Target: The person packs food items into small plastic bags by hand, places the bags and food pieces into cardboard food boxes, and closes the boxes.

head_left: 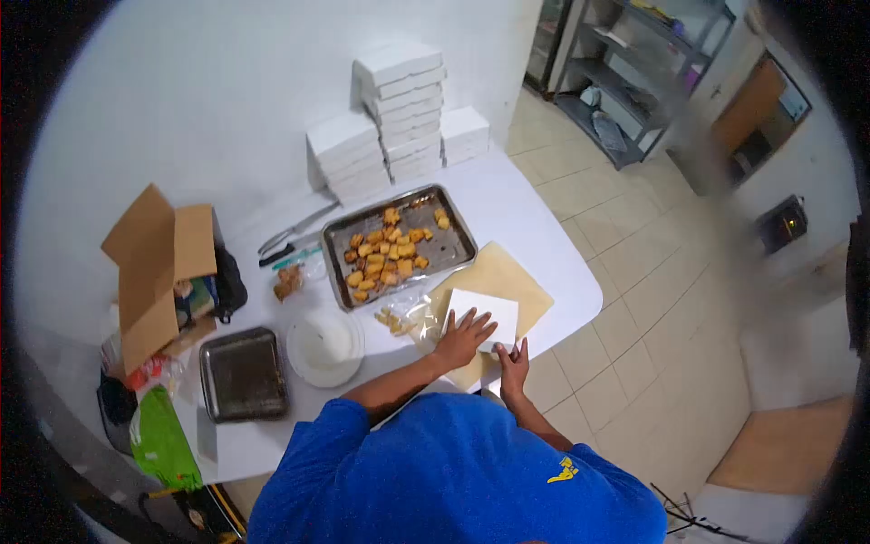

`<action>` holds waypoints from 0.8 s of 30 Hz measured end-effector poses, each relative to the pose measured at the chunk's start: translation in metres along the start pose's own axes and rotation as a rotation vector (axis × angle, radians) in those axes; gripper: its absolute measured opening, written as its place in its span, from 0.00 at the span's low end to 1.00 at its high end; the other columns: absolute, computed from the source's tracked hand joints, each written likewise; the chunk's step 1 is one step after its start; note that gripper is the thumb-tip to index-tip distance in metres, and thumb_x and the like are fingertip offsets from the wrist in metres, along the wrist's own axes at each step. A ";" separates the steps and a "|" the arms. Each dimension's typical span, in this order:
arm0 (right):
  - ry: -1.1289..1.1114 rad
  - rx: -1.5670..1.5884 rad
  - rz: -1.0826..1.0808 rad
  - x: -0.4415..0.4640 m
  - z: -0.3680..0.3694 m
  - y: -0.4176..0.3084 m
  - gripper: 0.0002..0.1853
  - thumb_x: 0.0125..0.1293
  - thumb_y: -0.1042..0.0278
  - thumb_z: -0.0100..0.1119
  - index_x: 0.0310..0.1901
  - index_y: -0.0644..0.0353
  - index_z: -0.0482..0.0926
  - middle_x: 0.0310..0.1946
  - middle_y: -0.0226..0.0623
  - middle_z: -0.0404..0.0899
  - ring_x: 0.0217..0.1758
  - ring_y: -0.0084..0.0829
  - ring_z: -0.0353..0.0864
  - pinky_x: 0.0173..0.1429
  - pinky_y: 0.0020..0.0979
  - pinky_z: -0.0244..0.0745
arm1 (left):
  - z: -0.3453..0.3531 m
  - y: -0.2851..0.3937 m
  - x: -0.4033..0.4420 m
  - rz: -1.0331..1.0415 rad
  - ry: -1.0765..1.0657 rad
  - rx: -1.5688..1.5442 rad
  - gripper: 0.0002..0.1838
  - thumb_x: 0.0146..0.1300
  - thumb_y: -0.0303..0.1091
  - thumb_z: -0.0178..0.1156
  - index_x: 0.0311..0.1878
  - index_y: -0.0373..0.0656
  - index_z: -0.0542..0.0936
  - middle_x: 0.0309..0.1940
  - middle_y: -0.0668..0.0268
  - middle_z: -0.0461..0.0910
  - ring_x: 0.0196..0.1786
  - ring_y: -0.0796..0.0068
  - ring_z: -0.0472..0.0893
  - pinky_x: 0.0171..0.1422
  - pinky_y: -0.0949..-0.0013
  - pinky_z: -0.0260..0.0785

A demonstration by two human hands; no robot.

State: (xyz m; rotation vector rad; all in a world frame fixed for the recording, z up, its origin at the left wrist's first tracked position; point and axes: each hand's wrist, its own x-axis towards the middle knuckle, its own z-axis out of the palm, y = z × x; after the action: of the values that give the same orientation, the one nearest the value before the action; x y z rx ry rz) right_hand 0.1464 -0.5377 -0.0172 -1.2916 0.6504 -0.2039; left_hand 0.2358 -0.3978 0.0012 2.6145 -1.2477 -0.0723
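Observation:
A white cardboard box (494, 306), like those in the stacks, lies closed on a sheet of tan paper (530, 290) near the table's front edge. My left hand (466, 339) rests flat on its top with the fingers spread. At the near right corner, my right hand (513, 367) grips the box edge between thumb and fingers. Just left of the box is a clear plastic bag (417, 313) with pale yellow pieces beside it. Behind stands a metal baking tray (456, 220) holding several browned, toasted-looking cubes.
White boxes (408, 109) are stacked against the wall. A white bowl (326, 349), a dark empty pan (243, 376) and a knife (299, 227) are on the left. An open cardboard carton (149, 272) and a green bag (163, 440) sit at the left end.

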 end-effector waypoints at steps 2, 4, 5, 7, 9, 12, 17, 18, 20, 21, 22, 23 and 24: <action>0.021 0.100 0.026 -0.002 0.003 0.007 0.41 0.64 0.60 0.57 0.69 0.70 0.44 0.64 0.51 0.60 0.64 0.37 0.64 0.66 0.33 0.58 | -0.003 0.000 -0.002 0.000 -0.058 -0.017 0.38 0.54 0.27 0.52 0.70 0.57 0.56 0.71 0.64 0.51 0.73 0.52 0.48 0.65 0.27 0.41; 0.014 0.107 0.072 -0.008 0.003 0.000 0.39 0.67 0.52 0.50 0.69 0.69 0.45 0.66 0.52 0.57 0.68 0.37 0.59 0.70 0.35 0.52 | -0.004 0.000 -0.003 0.009 -0.090 -0.005 0.39 0.55 0.25 0.50 0.71 0.61 0.53 0.72 0.65 0.49 0.73 0.52 0.47 0.65 0.26 0.40; -0.017 0.116 0.093 -0.008 0.003 0.002 0.40 0.66 0.46 0.48 0.70 0.64 0.45 0.68 0.48 0.53 0.70 0.38 0.54 0.70 0.38 0.48 | -0.005 0.000 -0.003 0.013 -0.098 -0.008 0.39 0.55 0.24 0.50 0.71 0.62 0.53 0.72 0.65 0.49 0.73 0.52 0.48 0.65 0.26 0.40; -0.079 0.129 0.134 -0.007 -0.002 0.006 0.42 0.64 0.35 0.42 0.71 0.55 0.46 0.72 0.40 0.46 0.73 0.40 0.44 0.72 0.43 0.41 | -0.007 0.000 -0.003 0.026 -0.115 0.004 0.40 0.55 0.24 0.50 0.71 0.62 0.53 0.72 0.64 0.48 0.73 0.51 0.48 0.65 0.26 0.40; -0.102 0.161 0.208 -0.003 -0.003 0.000 0.42 0.63 0.34 0.42 0.71 0.53 0.48 0.71 0.38 0.47 0.73 0.39 0.43 0.71 0.46 0.40 | -0.010 0.001 -0.002 0.043 -0.121 0.021 0.40 0.54 0.24 0.50 0.71 0.62 0.53 0.72 0.64 0.48 0.73 0.51 0.48 0.65 0.26 0.41; -0.088 0.161 0.231 -0.003 -0.005 0.003 0.37 0.62 0.35 0.48 0.66 0.50 0.61 0.64 0.36 0.61 0.67 0.33 0.54 0.66 0.48 0.48 | -0.007 0.000 -0.004 0.078 -0.105 0.057 0.40 0.54 0.24 0.51 0.71 0.62 0.54 0.72 0.64 0.48 0.73 0.51 0.49 0.65 0.27 0.43; 0.110 0.045 0.224 0.018 0.000 0.005 0.25 0.56 0.53 0.65 0.52 0.56 0.73 0.36 0.26 0.73 0.32 0.17 0.67 0.33 0.25 0.61 | -0.005 -0.002 -0.007 0.106 -0.071 0.087 0.40 0.53 0.25 0.52 0.71 0.62 0.54 0.72 0.63 0.49 0.72 0.52 0.51 0.63 0.29 0.48; 0.153 0.049 0.200 0.021 0.003 0.005 0.23 0.55 0.57 0.68 0.49 0.57 0.75 0.31 0.23 0.73 0.25 0.14 0.66 0.25 0.21 0.59 | -0.006 -0.001 -0.007 0.105 -0.066 0.091 0.40 0.54 0.25 0.52 0.71 0.62 0.55 0.72 0.63 0.49 0.72 0.52 0.52 0.63 0.29 0.49; 0.041 0.149 0.297 0.018 0.000 -0.013 0.19 0.54 0.61 0.68 0.45 0.58 0.76 0.25 0.21 0.70 0.18 0.14 0.61 0.19 0.18 0.53 | -0.007 0.000 -0.005 0.097 -0.058 0.093 0.39 0.54 0.26 0.53 0.70 0.61 0.55 0.72 0.64 0.49 0.72 0.52 0.52 0.62 0.30 0.52; -0.016 0.198 0.347 0.018 -0.001 -0.024 0.17 0.53 0.62 0.69 0.42 0.58 0.76 0.21 0.20 0.69 0.14 0.13 0.59 0.16 0.17 0.49 | -0.007 0.001 -0.006 0.086 -0.074 0.083 0.39 0.54 0.26 0.53 0.70 0.61 0.55 0.72 0.63 0.49 0.72 0.53 0.52 0.63 0.30 0.50; -0.044 0.207 0.342 0.022 -0.002 -0.024 0.12 0.54 0.62 0.68 0.36 0.56 0.77 0.19 0.20 0.68 0.13 0.15 0.59 0.16 0.19 0.50 | -0.007 0.001 -0.005 0.073 -0.078 0.067 0.40 0.53 0.26 0.53 0.71 0.60 0.54 0.72 0.64 0.49 0.72 0.53 0.51 0.63 0.30 0.50; -0.077 0.202 0.364 0.026 -0.004 -0.024 0.11 0.54 0.62 0.68 0.35 0.55 0.77 0.19 0.21 0.69 0.14 0.15 0.60 0.17 0.19 0.52 | -0.007 0.002 -0.006 0.060 -0.083 0.049 0.40 0.53 0.26 0.53 0.71 0.60 0.54 0.72 0.64 0.48 0.72 0.53 0.50 0.64 0.30 0.49; -0.110 0.197 0.385 0.029 -0.007 -0.022 0.11 0.54 0.61 0.68 0.34 0.55 0.78 0.19 0.21 0.70 0.15 0.15 0.61 0.18 0.19 0.53 | -0.010 0.004 -0.006 0.064 -0.086 0.078 0.41 0.53 0.30 0.56 0.71 0.57 0.53 0.72 0.62 0.47 0.72 0.53 0.50 0.65 0.31 0.47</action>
State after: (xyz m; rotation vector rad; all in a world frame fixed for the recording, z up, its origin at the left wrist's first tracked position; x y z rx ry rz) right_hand 0.1712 -0.5640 -0.0069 -0.9607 0.7514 0.1166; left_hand 0.2305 -0.3931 0.0113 2.6605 -1.3887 -0.1284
